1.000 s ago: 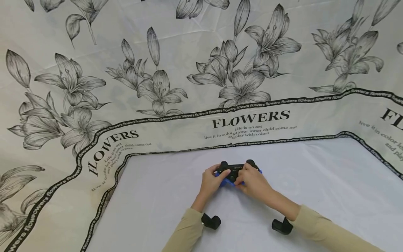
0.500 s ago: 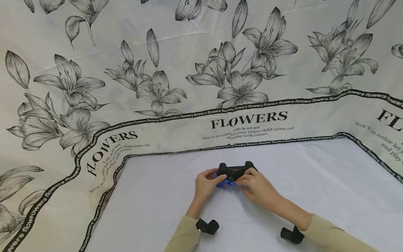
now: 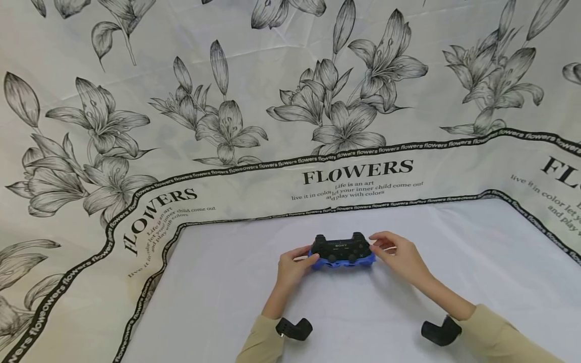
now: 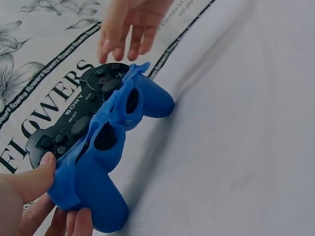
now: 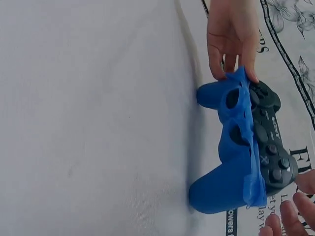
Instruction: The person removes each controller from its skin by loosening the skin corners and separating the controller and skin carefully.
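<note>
A black Sony game controller point(image 3: 338, 247) is held up over the white table, its handles inside a blue silicone sleeve point(image 4: 106, 147). The sleeve is peeled down off the button face, and its upper edge bunches below the thumbsticks. My left hand point(image 3: 292, 269) grips the left end, thumb on the front, fingers behind. Beside the right end is my right hand point(image 3: 401, 254), its fingers loosely bent with nothing between them. In the right wrist view, the right fingertips point(image 5: 290, 216) lie close to the controller's button corner.
White cloth covers the table point(image 3: 218, 282). Behind it hangs a flower-printed curtain point(image 3: 254, 191) with black borders. A black wrist camera point(image 3: 295, 328) sits on the left wrist, another black camera point(image 3: 440, 331) on the right.
My right hand has let go of the sleeve's front edge and moved right, off the controller. The left hand keeps its grip, shifting slightly left. More of the blue sleeve shows.
</note>
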The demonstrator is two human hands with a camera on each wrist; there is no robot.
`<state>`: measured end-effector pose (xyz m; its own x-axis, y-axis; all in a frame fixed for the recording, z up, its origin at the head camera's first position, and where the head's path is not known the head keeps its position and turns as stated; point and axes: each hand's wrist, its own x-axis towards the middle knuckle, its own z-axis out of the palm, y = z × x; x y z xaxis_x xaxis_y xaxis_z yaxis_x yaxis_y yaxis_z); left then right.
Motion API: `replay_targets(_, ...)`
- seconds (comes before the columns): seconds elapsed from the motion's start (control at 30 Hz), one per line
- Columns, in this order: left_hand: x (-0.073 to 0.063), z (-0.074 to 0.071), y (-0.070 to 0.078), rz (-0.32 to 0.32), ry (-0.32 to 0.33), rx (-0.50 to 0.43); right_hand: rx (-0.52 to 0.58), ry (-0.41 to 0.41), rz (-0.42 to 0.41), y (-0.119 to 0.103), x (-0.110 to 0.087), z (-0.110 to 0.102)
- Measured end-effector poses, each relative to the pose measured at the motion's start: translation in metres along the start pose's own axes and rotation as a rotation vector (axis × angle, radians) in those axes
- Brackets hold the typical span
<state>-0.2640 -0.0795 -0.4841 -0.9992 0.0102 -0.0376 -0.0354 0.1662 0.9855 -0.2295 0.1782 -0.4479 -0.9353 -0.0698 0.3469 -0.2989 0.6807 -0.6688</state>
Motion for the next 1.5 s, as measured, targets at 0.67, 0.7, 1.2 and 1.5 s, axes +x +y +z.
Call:
replay_targets(0.67, 0.002, 0.0, 0.006, -0.17, 0.03, -0.262, 0.389, -0.419, 0.453, 0.02, 0.02, -0.014)
replay_targets(0.7, 0.002, 0.0, 0.006, -0.182, 0.035, -0.263, 0.398, -0.422, 0.462, 0.02, 0.021, -0.015)
replay_targets(1.2, 0.012, 0.0, 0.004, -0.344, 0.031, -0.251, 0.409, -0.423, 0.526, 0.017, 0.029, -0.012)
replay_targets(1.5, 0.015, 0.0, 0.004, -0.284, 0.02, -0.123, 0.389, -0.445, 0.509, 0.018, 0.032, -0.012)
